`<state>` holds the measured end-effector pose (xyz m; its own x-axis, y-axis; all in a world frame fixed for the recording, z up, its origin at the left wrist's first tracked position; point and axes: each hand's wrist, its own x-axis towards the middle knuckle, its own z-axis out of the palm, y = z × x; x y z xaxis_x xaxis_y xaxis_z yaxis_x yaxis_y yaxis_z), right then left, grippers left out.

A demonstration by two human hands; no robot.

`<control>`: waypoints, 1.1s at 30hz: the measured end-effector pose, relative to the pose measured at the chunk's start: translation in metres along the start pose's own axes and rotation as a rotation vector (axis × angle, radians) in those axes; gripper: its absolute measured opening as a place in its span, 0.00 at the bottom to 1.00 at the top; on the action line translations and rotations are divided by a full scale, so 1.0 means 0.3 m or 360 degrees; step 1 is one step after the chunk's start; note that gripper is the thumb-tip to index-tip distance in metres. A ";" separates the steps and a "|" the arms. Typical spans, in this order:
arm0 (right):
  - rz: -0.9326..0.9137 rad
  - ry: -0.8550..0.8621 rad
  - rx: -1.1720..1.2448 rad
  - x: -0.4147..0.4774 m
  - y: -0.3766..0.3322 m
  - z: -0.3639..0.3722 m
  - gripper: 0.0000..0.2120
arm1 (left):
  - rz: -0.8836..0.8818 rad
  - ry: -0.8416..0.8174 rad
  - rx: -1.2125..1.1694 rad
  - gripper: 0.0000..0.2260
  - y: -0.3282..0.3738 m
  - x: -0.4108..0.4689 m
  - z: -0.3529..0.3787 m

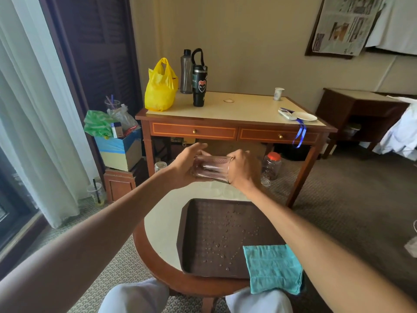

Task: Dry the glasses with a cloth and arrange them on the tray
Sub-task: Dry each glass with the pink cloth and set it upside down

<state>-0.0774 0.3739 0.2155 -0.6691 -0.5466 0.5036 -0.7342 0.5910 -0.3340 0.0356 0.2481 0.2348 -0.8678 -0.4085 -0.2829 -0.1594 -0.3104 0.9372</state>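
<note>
Both hands hold one glass [212, 169] sideways above the bench [162, 222]: left hand [188, 164] cupping its base, right hand [244, 169] gripping its rim.

Both arms reach out ahead, left hand [187, 164] and right hand [244, 169] facing, each curled round one end of the glass [212, 169].

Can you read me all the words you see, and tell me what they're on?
No text here can be read.
Black tumbler with red heart picture: pale lettering, too blurred.
Newspaper sheets on the wall: print too small.
Small white-and-blue box: label too blurred.
White paper cup on the desk: marks too small.
</note>
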 end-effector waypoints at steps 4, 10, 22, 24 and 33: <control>-0.0484 0.0266 -0.0018 0.004 0.003 -0.035 0.13 | -0.0266 -0.0161 0.0059 0.14 0.015 -0.016 -0.007; 0.0145 -0.0055 0.0199 0.047 0.039 0.073 0.11 | 0.0138 0.0156 0.0298 0.11 0.026 0.003 0.025; 0.0213 -0.0264 0.0121 0.019 -0.042 0.006 0.15 | 0.0141 -0.0056 0.0117 0.17 0.002 0.007 -0.040; -0.0203 0.0076 -0.0007 -0.005 -0.055 -0.034 0.14 | -0.0159 -0.0141 -0.0039 0.18 0.007 -0.006 -0.045; 0.0211 -0.0234 0.0221 0.063 0.028 0.086 0.09 | 0.0252 0.0235 0.0428 0.15 0.035 -0.001 0.006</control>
<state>-0.0992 0.3532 0.2016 -0.7627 -0.5563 0.3300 -0.6410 0.5817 -0.5008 0.0335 0.2465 0.2452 -0.8172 -0.5597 -0.1374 -0.1632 -0.0039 0.9866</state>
